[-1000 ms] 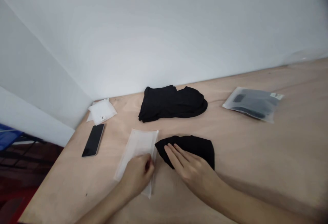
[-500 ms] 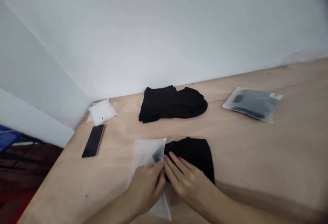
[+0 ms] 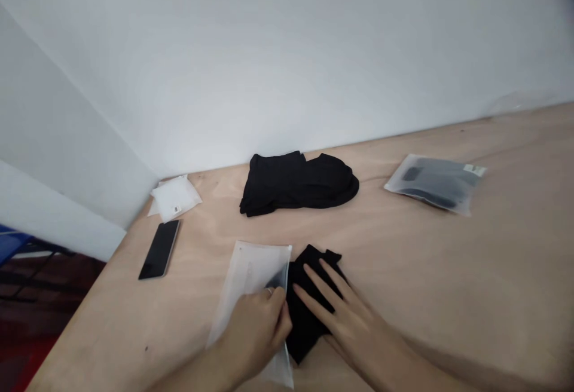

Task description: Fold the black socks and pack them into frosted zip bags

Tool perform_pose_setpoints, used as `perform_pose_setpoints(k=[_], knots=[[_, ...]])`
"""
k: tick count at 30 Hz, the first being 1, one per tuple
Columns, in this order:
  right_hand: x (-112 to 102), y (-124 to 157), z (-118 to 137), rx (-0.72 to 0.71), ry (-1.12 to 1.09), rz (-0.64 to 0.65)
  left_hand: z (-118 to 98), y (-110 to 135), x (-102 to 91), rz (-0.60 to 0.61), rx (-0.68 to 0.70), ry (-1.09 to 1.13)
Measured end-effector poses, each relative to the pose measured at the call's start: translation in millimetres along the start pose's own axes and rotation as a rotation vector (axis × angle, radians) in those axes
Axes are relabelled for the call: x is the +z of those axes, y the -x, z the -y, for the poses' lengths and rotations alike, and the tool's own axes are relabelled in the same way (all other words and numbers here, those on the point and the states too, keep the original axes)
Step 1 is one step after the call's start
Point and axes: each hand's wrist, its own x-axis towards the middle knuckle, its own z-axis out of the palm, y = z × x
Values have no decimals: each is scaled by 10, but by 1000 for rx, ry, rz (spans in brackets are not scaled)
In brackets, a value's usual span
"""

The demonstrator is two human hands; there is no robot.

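A frosted zip bag point(image 3: 255, 266) lies at the front, its mouth facing right. My left hand point(image 3: 260, 329) is closed on the rim of that mouth, thumb and fingers pinched together. A folded piece of black fabric point(image 3: 309, 272) lies against the mouth, with a dark corner showing inside the bag. My right hand point(image 3: 347, 308) rests on the fabric with its fingers spread and flat. Part of the fabric is hidden under this hand. Behind, by the wall, lies a pile of flat black sock-like fabric point(image 3: 296, 183).
A filled frosted bag point(image 3: 434, 183) with dark contents and a label lies at the right. At the left are small white packets point(image 3: 177, 198) and a phone point(image 3: 159, 250). A wall point(image 3: 287, 63) runs along the back of the tan-covered table point(image 3: 448, 278).
The black fabric at the bag mouth is folded narrower, its right part brought in. My right hand has moved slightly right and its fingers have spread. My left hand stays on the bag rim.
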Motion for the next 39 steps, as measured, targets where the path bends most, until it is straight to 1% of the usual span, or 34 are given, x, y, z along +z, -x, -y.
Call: perform_pose_setpoints(k=[2, 4, 7, 9, 13, 15, 17, 19, 21, 22, 25, 27, 29, 31, 33, 36, 38, 39], knots=[[-7, -28, 31, -53, -54, -12, -16, -16, 1, 7, 27, -61], [-50, -73, 57, -118, -93, -58, -34, -17, 10, -4, 59, -133], [-122, -139, 67, -239, -129, -111, -65, 6, 28, -67, 122, -254], [-143, -184, 58, -309, -154, -130, -84, 34, 27, -122, 166, -287], [-117, -306, 37, -391, -224, -122, -92, 102, -17, -172, 266, -172], [-105, -351, 31, -403, -257, -97, -73, 131, -35, -183, 296, -101], [-112, -349, 27, -391, -261, -91, -42, 153, -35, -202, 262, -54], [-141, -290, 26, -356, -250, -102, -9, 165, -18, -215, 174, -12], [-178, -198, 32, -257, -256, -84, 12, 169, 9, -224, 97, 17], [-194, -153, 39, -185, -264, -46, 14, 167, 25, -223, 76, 25], [-207, -67, 74, 23, -276, 102, -8, 152, 69, -238, 74, 28], [-190, -62, 104, 71, -291, 154, -32, 137, 89, -277, 85, 33], [-174, -84, 132, 75, -329, 155, -42, 125, 96, -352, 106, 32], [-165, -115, 153, 53, -365, 125, -33, 126, 90, -428, 144, 35], [-146, -147, 161, -19, -361, 64, -14, 142, 76, -459, 188, 38], [-62, -219, 143, -192, -266, -96, -2, 176, 54, -406, 260, 32], [3, -280, 117, -247, -190, -180, -9, 186, 46, -358, 308, 15], [20, -307, 104, -245, -166, -194, -14, 185, 46, -337, 316, 8]])
